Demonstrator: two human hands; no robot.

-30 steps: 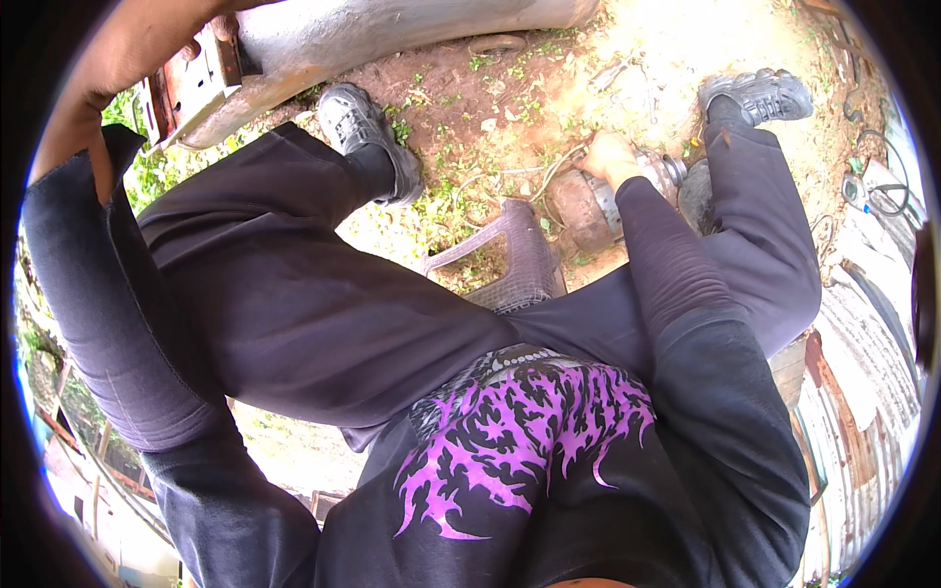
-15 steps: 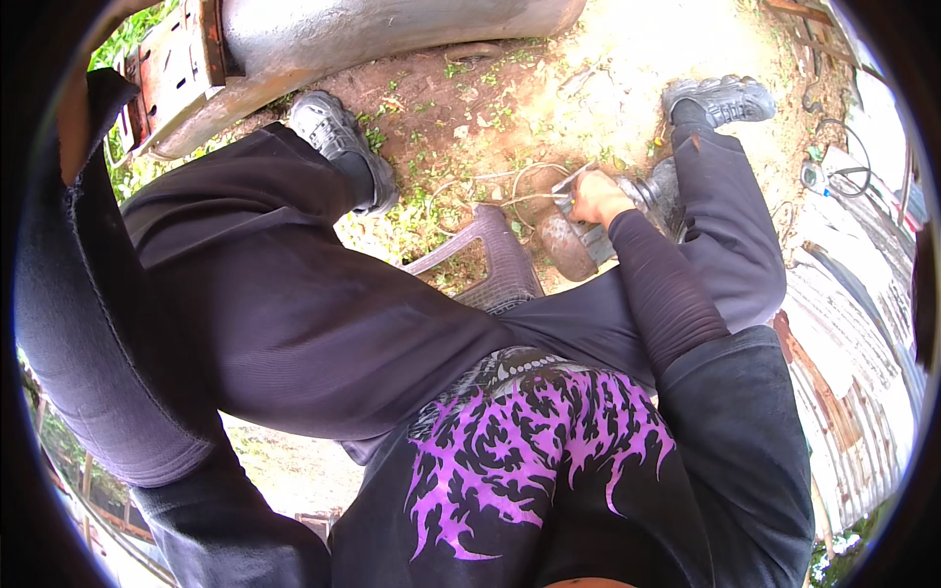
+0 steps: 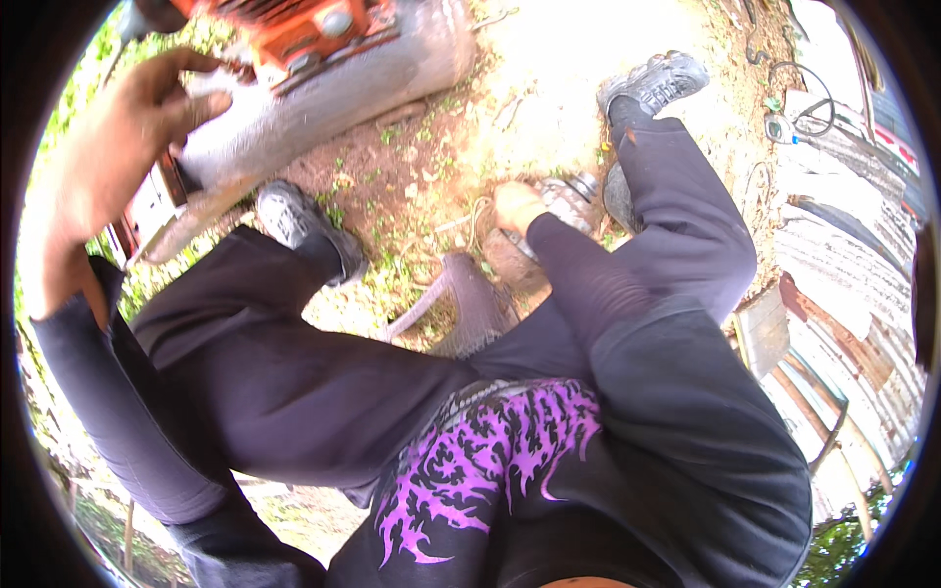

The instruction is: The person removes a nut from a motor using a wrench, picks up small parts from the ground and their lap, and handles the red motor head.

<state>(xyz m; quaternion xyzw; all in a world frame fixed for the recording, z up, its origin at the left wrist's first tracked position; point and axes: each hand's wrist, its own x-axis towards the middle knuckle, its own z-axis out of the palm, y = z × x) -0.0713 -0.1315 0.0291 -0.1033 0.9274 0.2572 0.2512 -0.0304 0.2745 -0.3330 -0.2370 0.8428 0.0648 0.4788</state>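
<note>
Motor-like part: rounded, rust-brown and grey metal body (image 3: pixel 515 261), upper centre of the frame, lying on the ground between the person's legs.
Right hand: bare hand (image 3: pixel 518 208), curled over the upper left of that body; the fingers wash out in glare, so whether it grips or only rests cannot be told.
Cord: thin, pale, flexible loop (image 3: pixel 453 225), just left of the right hand.
Stage: the metal part sits on the ground, not lifted; the left hand appears free. What is finished and what is left cannot be judged from this view.
Left hand: bare hand (image 3: pixel 137 127), upper left, fingers bent and thumb apart, nothing visible between them.
Tank: smooth, dull grey metal cylinder (image 3: pixel 255 142), upper left, just beside the left hand.
Machine: orange, hard-edged metal unit (image 3: pixel 314 39), on top of the tank.
Seat: purple-brown piece with a woven texture (image 3: pixel 480 306), centre, probably moulded plastic.
Ground: loose brown soil with sparse grass (image 3: pixel 417 167).
Sheets: ridged, weathered corrugated metal (image 3: pixel 853 245), right edge, partly rusted.
Clothing: soft black trousers (image 3: pixel 294 377) and black shirt with jagged purple print (image 3: pixel 490 461).
</note>
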